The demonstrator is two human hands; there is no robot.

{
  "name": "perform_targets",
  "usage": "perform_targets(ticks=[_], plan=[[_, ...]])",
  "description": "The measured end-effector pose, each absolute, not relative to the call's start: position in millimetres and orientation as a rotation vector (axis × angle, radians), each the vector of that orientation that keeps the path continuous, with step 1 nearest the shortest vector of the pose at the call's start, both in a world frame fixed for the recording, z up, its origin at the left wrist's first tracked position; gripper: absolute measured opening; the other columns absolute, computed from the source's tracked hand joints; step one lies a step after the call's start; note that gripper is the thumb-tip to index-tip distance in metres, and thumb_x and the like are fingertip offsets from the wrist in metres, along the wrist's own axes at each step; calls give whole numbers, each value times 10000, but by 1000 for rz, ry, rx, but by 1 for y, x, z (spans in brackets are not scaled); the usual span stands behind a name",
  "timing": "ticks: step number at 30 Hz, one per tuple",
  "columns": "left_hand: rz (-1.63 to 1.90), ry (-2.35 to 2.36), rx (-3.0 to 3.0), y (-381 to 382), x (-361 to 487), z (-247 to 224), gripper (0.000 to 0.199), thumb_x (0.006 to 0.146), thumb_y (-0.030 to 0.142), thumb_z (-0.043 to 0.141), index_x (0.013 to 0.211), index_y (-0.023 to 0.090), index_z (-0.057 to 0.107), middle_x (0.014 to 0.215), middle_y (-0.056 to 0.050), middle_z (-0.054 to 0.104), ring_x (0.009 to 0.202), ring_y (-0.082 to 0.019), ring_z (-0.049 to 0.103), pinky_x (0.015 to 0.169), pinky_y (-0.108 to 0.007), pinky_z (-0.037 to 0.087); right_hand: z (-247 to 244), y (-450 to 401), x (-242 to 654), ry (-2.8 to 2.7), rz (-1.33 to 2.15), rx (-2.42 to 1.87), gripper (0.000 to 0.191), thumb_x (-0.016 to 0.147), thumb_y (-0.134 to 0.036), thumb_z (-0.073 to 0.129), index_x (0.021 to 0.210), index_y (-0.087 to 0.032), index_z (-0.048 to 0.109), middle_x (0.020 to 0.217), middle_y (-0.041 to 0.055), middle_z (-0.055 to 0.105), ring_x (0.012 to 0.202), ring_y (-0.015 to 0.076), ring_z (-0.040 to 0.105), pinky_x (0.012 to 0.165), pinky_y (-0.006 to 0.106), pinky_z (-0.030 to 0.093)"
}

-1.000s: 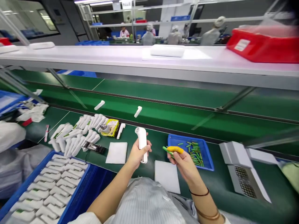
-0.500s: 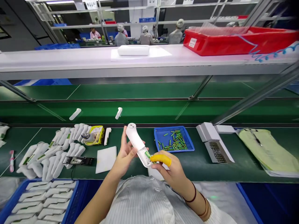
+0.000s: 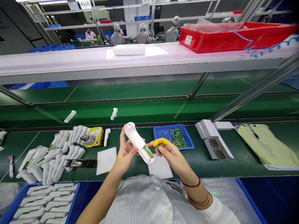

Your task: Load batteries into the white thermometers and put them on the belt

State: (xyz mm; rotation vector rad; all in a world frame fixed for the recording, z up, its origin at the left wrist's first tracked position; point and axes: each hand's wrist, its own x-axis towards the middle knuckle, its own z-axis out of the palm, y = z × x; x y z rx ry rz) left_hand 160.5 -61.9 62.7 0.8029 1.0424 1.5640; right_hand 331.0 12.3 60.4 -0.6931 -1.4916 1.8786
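Note:
My left hand point(image 3: 127, 153) is wrapped round a white handheld device point(image 3: 136, 138), tilted with its lower end toward the right. Its lower part is open and shows green batteries point(image 3: 147, 151) inside. Close to the device's right side is my right hand point(image 3: 167, 149), with a yellow cover on one finger; its index fingertip is near the open compartment. The right fingers are curled together, and what they hold, if anything, is too small to name. Behind that hand sits a blue tray point(image 3: 190, 144) of green batteries.
White device housings point(image 3: 54, 163) cover the left of the bench beside a yellow holder point(image 3: 101, 137). White pads point(image 3: 106, 160) lie either side of the device. A grey-white box point(image 3: 216, 143) and yellow-green papers point(image 3: 268, 146) are right. A shelf point(image 3: 81, 63) spans above.
My right hand has moved up and away from the device's lower end. More of the compartment and the right white pad shows. The view has shifted slightly.

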Motion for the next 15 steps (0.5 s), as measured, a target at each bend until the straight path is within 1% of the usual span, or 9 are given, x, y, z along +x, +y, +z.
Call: perform_targets(ticks=[2, 3, 4, 7, 9, 11, 13, 15], plan=[[1577, 1083, 776, -61, 159, 64, 1002, 769, 439, 681, 1437, 408, -65, 1055, -80, 625, 892, -250, 669, 660, -353, 565, 62, 16, 335, -1415, 1868, -682, 228, 867, -381, 572, 1013, -206, 589, 1029, 73, 641, 654, 112, 526, 620, 277, 459], [1580, 1100, 767, -61, 158, 64, 1002, 763, 444, 684, 1438, 409, -56, 1046, -76, 629, 886, -251, 670, 660, -362, 568, 63, 17, 337, -1378, 1875, -680, 230, 847, -367, 604, 1017, -214, 584, 1057, 78, 640, 664, 118, 550, 626, 288, 476], [1578, 1111, 759, -62, 157, 65, 999, 759, 447, 688, 1439, 408, -43, 1039, -74, 632, 879, -251, 672, 664, -371, 571, 64, 18, 339, -1341, 1887, -678, 237, 821, -357, 641, 1002, -216, 584, 1041, 75, 647, 665, 124, 572, 629, 298, 493], [1587, 1122, 752, -62, 156, 65, 995, 750, 443, 698, 1442, 398, -16, 1030, -76, 638, 858, -247, 679, 683, -380, 571, 65, 17, 340, -1252, 1923, -711, 233, 736, -331, 736, 872, -194, 606, 923, 51, 659, 634, 128, 603, 614, 301, 518], [1596, 1121, 754, -62, 156, 64, 1007, 750, 434, 702, 1441, 396, -30, 1030, -77, 638, 857, -246, 680, 687, -376, 567, 65, 17, 339, -1227, 1930, -756, 249, 705, -345, 761, 809, -175, 611, 856, 49, 661, 602, 122, 592, 571, 280, 504], [1593, 1122, 755, -62, 157, 62, 1017, 754, 426, 700, 1440, 397, -50, 1039, -80, 635, 870, -250, 677, 689, -375, 564, 65, 16, 336, -1223, 1932, -756, 300, 715, -405, 748, 828, -171, 599, 758, 35, 648, 552, 108, 560, 514, 251, 460], [1580, 1133, 752, -62, 160, 62, 1018, 756, 423, 700, 1442, 392, -51, 1052, -88, 631, 885, -258, 673, 692, -378, 561, 63, 14, 331, -1244, 1899, -718, 353, 756, -476, 694, 900, -184, 558, 666, -3, 603, 495, 88, 502, 472, 227, 400], [1576, 1144, 748, -62, 163, 63, 1025, 747, 428, 706, 1445, 390, -44, 1061, -95, 630, 882, -258, 671, 692, -379, 559, 61, 11, 326, -1298, 1833, -685, 385, 782, -517, 649, 956, -208, 499, 628, -39, 552, 477, 80, 456, 471, 219, 371]])
